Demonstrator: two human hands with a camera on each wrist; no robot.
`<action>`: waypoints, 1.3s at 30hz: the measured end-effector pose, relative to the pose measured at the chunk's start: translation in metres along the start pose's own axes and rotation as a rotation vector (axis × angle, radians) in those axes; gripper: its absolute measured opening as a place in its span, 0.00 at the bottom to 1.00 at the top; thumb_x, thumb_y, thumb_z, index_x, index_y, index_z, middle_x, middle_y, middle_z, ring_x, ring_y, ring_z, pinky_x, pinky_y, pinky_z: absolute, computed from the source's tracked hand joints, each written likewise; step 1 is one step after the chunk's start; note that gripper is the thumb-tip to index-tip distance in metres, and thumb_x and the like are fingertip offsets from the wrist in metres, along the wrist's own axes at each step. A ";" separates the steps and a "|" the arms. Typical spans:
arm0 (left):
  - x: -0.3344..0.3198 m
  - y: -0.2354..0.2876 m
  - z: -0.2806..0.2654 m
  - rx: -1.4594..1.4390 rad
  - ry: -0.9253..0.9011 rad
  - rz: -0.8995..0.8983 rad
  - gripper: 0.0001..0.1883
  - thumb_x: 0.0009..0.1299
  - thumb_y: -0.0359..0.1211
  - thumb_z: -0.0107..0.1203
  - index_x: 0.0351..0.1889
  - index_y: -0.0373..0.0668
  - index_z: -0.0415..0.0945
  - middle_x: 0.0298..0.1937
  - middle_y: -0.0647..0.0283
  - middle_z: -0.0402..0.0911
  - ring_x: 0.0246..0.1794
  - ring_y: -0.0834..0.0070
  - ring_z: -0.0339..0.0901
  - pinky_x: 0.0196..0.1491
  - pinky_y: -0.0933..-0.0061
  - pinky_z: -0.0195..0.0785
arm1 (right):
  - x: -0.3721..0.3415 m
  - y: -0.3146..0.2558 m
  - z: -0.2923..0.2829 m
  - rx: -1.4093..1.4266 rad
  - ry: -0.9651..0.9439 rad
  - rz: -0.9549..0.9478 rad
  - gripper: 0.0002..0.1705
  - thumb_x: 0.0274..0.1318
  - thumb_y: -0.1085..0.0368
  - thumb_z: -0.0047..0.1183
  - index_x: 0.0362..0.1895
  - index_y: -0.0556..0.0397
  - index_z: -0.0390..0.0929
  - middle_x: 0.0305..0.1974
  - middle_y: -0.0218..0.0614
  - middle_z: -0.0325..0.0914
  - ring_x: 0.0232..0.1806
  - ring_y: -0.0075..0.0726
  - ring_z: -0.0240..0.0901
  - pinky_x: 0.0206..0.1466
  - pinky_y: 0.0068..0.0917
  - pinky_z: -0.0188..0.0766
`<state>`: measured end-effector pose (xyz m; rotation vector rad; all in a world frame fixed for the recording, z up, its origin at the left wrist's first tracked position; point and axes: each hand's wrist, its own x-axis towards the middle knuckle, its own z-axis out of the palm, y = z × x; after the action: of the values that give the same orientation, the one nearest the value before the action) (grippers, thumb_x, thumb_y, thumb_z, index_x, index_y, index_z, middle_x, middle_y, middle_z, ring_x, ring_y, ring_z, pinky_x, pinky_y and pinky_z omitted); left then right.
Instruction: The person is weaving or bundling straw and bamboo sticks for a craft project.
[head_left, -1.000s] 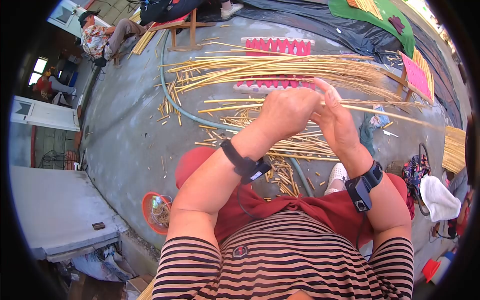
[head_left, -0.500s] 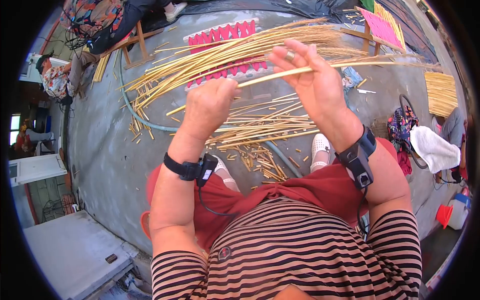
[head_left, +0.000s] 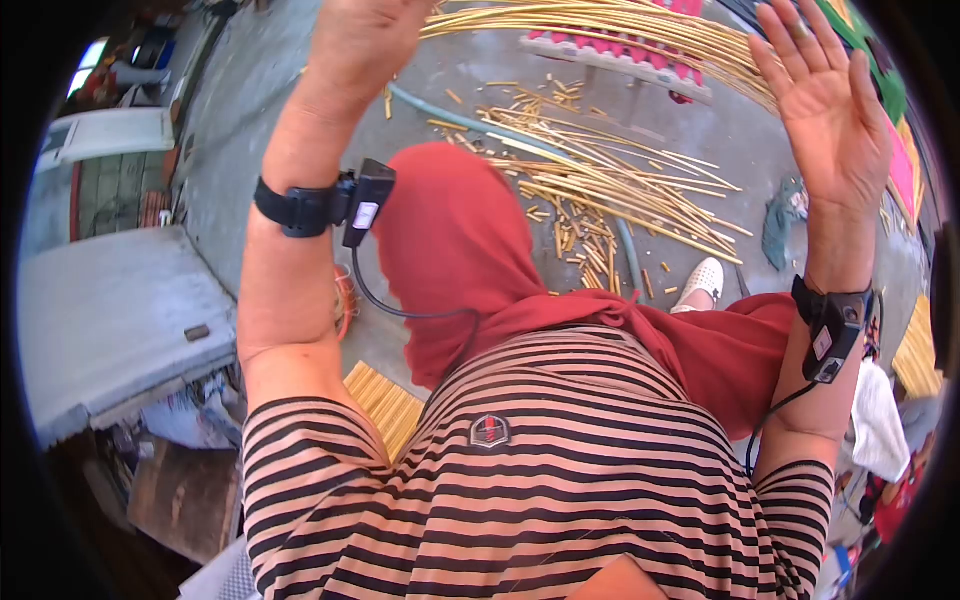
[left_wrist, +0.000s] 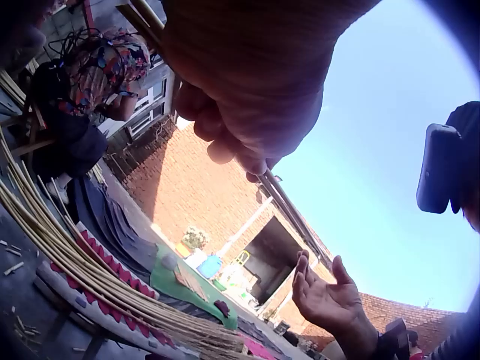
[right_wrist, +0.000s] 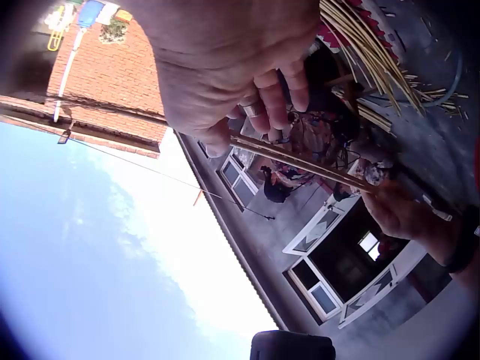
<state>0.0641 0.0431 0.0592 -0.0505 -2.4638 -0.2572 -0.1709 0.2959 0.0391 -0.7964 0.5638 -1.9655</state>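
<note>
My left hand [head_left: 365, 45] is raised at the top left of the head view, its fingertips cut off. In the right wrist view it grips the near end of thin straw-coloured stalks [right_wrist: 300, 161]. Their ends also poke out above the curled left fingers [left_wrist: 217, 139] in the left wrist view. My right hand [head_left: 830, 125] is lifted at the upper right, palm showing and fingers nearly straight. The stalks run up to its thumb side in the right wrist view. Below the hands, a long bundle of plumed stalks [head_left: 600, 25] lies over a pink and white rack [head_left: 620, 58].
Loose stalks [head_left: 650, 205] and short cut pieces [head_left: 595, 255] litter the concrete floor beside a blue-green hose [head_left: 440, 112]. A grey slab [head_left: 140, 310] stands at the left. Another person [left_wrist: 105, 71] sits bent over across the yard, near a brick wall [left_wrist: 199, 176].
Both hands have risen forward and moved far apart; before, they were close together along a stalk. The right fingers have spread. The head view has tilted down toward the lap.
</note>
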 end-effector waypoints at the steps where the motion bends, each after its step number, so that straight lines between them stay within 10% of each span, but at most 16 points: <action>1: -0.027 -0.019 -0.027 -0.012 0.037 -0.186 0.07 0.71 0.31 0.47 0.40 0.40 0.73 0.29 0.62 0.78 0.25 0.78 0.76 0.27 0.80 0.69 | 0.001 -0.002 -0.011 0.012 -0.037 0.061 0.30 0.66 0.56 0.37 0.64 0.64 0.52 0.58 0.51 0.64 0.60 0.43 0.63 0.64 0.40 0.59; 6: -0.183 -0.029 -0.095 -0.211 0.306 -1.194 0.15 0.71 0.29 0.41 0.52 0.45 0.74 0.24 0.77 0.68 0.18 0.91 0.58 0.20 0.88 0.51 | 0.011 0.013 -0.016 -0.287 0.111 0.172 0.24 0.65 0.58 0.41 0.58 0.61 0.65 0.46 0.44 0.76 0.44 0.31 0.75 0.54 0.27 0.70; 13: -0.445 0.044 0.022 -0.547 0.394 -1.965 0.07 0.64 0.25 0.43 0.37 0.45 0.71 0.20 0.73 0.67 0.14 0.85 0.60 0.15 0.82 0.52 | 0.008 0.042 -0.002 -0.596 0.154 0.319 0.15 0.64 0.62 0.43 0.48 0.58 0.72 0.34 0.32 0.77 0.32 0.19 0.74 0.39 0.16 0.73; 18: -0.494 0.090 0.115 -0.526 0.450 -2.133 0.06 0.67 0.33 0.43 0.30 0.50 0.71 0.15 0.73 0.65 0.10 0.82 0.56 0.12 0.78 0.45 | 0.015 0.058 -0.006 -0.732 0.136 0.386 0.13 0.64 0.62 0.43 0.46 0.56 0.73 0.32 0.30 0.77 0.30 0.17 0.73 0.37 0.14 0.71; 27: -0.520 0.063 0.179 -0.781 0.636 -1.839 0.08 0.69 0.35 0.45 0.27 0.49 0.64 0.14 0.71 0.63 0.09 0.80 0.58 0.10 0.77 0.52 | 0.019 0.083 0.013 -0.922 0.113 0.475 0.10 0.60 0.63 0.45 0.41 0.52 0.76 0.27 0.28 0.75 0.26 0.17 0.70 0.31 0.15 0.68; 30: -0.490 0.040 0.182 -0.810 0.569 -2.171 0.06 0.69 0.31 0.40 0.29 0.46 0.66 0.17 0.66 0.66 0.13 0.75 0.66 0.14 0.75 0.63 | 0.023 0.087 0.003 -0.890 0.081 0.507 0.08 0.58 0.67 0.45 0.39 0.55 0.75 0.26 0.30 0.76 0.27 0.20 0.72 0.31 0.18 0.70; 39: -0.522 -0.003 0.206 -0.759 0.283 -2.343 0.07 0.66 0.33 0.41 0.35 0.46 0.71 0.26 0.62 0.74 0.24 0.67 0.74 0.26 0.63 0.69 | 0.024 0.090 0.019 -0.909 0.014 0.580 0.07 0.60 0.69 0.44 0.39 0.55 0.75 0.28 0.30 0.76 0.29 0.19 0.72 0.34 0.18 0.70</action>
<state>0.3487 0.0950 -0.4214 2.1994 -0.7602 -1.7521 -0.1139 0.2306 0.0004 -0.9946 1.5522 -1.1305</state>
